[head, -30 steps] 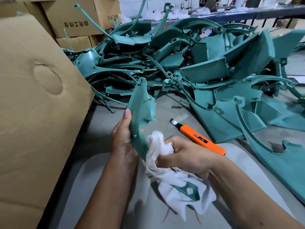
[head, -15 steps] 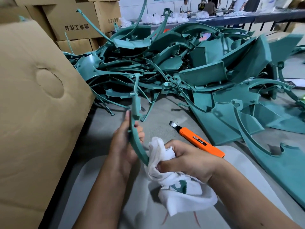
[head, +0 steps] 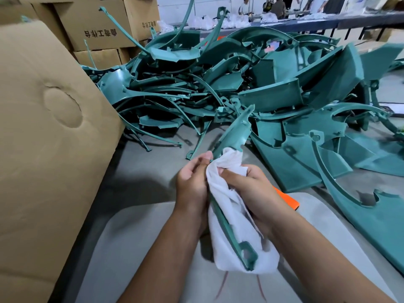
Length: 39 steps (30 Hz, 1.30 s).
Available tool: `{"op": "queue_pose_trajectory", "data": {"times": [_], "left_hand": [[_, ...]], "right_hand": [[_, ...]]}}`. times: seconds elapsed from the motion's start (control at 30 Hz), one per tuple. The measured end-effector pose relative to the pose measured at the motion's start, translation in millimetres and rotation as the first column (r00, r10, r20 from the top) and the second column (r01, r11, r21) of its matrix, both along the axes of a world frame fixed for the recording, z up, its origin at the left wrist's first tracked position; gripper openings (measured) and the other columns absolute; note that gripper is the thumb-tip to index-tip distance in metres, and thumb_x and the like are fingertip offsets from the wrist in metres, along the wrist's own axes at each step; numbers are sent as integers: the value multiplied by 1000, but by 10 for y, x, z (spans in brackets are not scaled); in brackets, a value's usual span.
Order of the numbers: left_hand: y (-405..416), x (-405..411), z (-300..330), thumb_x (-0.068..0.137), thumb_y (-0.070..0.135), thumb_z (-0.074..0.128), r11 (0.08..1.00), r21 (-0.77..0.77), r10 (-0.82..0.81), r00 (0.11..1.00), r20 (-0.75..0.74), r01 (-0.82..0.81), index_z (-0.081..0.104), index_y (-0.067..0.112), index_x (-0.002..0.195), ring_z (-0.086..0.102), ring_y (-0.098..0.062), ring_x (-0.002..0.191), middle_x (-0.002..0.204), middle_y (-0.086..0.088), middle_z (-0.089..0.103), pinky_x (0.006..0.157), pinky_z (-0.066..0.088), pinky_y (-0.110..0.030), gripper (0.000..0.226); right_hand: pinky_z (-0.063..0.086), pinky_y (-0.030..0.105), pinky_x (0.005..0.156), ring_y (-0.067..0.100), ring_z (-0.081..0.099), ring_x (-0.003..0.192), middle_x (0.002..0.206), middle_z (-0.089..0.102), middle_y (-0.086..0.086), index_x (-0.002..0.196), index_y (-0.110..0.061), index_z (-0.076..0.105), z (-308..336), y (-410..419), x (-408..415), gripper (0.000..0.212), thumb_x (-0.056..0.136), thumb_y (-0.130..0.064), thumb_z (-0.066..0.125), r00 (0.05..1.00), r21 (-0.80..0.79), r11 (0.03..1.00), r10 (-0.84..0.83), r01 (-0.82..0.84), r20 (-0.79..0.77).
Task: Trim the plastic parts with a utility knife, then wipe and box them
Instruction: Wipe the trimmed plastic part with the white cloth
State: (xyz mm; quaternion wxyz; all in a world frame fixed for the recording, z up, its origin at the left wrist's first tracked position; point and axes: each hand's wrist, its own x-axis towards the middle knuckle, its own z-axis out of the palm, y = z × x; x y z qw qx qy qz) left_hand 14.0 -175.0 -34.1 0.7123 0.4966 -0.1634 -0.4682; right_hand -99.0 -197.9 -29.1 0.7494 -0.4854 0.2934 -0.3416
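Note:
My left hand grips a long curved teal plastic part near its middle. The part slants from upper right down to a ringed end near my lap. My right hand holds a white cloth bunched around the part, right beside my left hand. The orange utility knife lies on the table behind my right wrist, mostly hidden. A big pile of teal plastic parts covers the table beyond my hands.
A large open cardboard box flap stands at my left. Stacked cartons sit at the back left. More teal parts lie flat at the right. People work at a long bench far behind.
The part has swung from upright to slanting up and right. My right hand with the cloth slid up along it to meet my left hand, now covering most of the knife.

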Motion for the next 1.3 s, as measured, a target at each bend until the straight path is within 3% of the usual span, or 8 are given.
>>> {"op": "queue_pose_trajectory", "data": {"times": [0.1,0.27,0.4,0.53,0.67,1.0,1.13,1.3], "left_hand": [[-27,42,-8,96,16,69,992,-54,112,994,-14,-113,65,1,125,70,-43,108,118,-28,71,100,55,-54,33],[-69,382,-32,97,12,68,943,-104,329,935,132,-317,69,7,114,64,-10,60,97,-16,71,57,53,-23,18],[-29,446,14,98,11,65,937,-133,337,935,108,-323,70,8,111,64,-3,57,84,-3,72,53,51,-16,14],[10,422,47,102,14,59,975,-177,157,982,108,-136,71,7,113,55,-4,51,69,2,68,46,42,-15,18],[103,412,191,95,20,61,913,-402,98,993,62,-65,68,11,108,58,-1,51,70,5,69,46,47,-13,18],[214,787,147,107,19,50,930,-350,116,993,-18,-115,59,20,95,32,-2,41,64,7,44,35,29,-15,15],[160,657,114,100,13,62,969,-239,149,921,359,-63,65,14,92,55,-8,51,65,2,64,48,47,-20,8],[145,556,127,95,0,66,970,-234,88,804,589,66,64,8,104,70,-18,79,86,-8,77,74,56,-30,12]], "right_hand": [[53,31,70,24,68,74,80,71,13,81,-13,78,-1,-26,-32,13,92,-20,76,997,-37,997,70,-71,-33],[44,32,66,19,59,70,75,65,9,80,-7,75,-39,36,-80,23,79,-30,81,866,-132,885,389,-446,-315],[40,42,74,26,57,80,85,65,14,93,3,71,-28,-14,-121,43,81,-38,79,819,-150,841,440,-520,-369],[48,15,62,2,63,66,73,71,-9,83,-26,81,-8,-68,-220,9,81,-36,79,803,-173,798,517,-577,-296],[46,12,56,-1,60,59,67,67,-12,77,-31,82,-17,-162,-314,6,72,-34,83,857,-228,831,458,-507,-235],[54,20,55,10,69,60,70,73,0,71,-25,80,77,-265,-363,23,92,-27,71,995,-138,990,-6,21,103],[51,15,48,3,71,60,73,76,-7,74,-33,78,88,-244,-296,52,105,-59,45,934,-106,942,-332,319,-130],[51,25,73,21,68,79,97,72,17,97,-8,63,117,-228,-247,54,100,-62,55,920,-19,945,-322,326,-223]]}}
